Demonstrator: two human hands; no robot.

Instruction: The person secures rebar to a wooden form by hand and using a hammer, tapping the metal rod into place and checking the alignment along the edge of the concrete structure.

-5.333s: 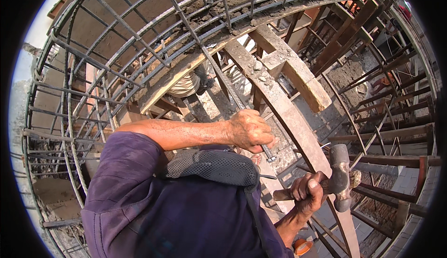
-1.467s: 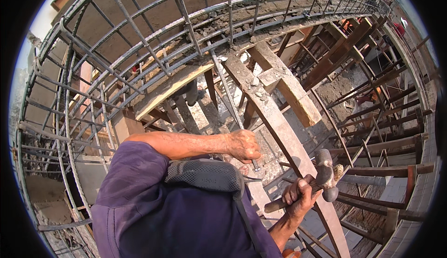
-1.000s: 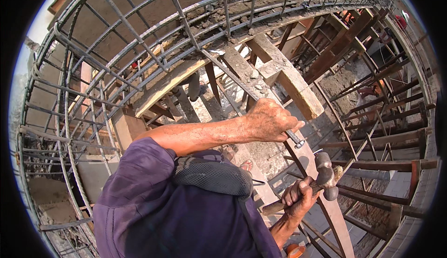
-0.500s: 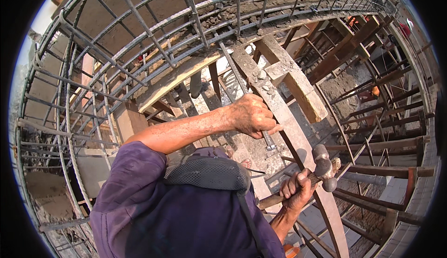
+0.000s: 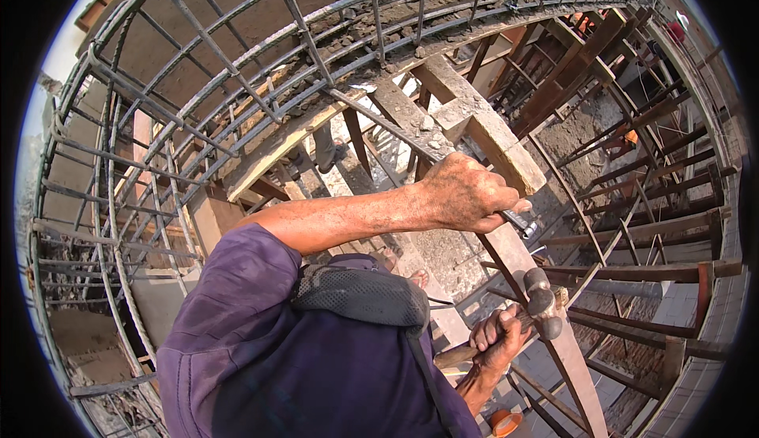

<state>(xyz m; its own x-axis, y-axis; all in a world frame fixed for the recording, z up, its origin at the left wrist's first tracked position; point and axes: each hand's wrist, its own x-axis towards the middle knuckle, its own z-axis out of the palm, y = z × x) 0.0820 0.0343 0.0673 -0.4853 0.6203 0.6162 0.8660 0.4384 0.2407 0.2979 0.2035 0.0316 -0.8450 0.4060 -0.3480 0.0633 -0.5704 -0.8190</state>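
Rebar caging [image 5: 198, 82] and timber formwork fill my view on this building site. My left hand [image 5: 466, 197] is clamped round a steel rod [image 5: 518, 220] lying against a plank [image 5: 506, 256]: stiff, heavy, gritty, best held mid-shaft. My right hand [image 5: 496, 339] grips a hammer [image 5: 541, 311] by its wooden handle, head-heavy. No containers, as far as I see.

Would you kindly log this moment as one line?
left hand: grips steel bar | right hand: holds hammer | beside: wooden plank
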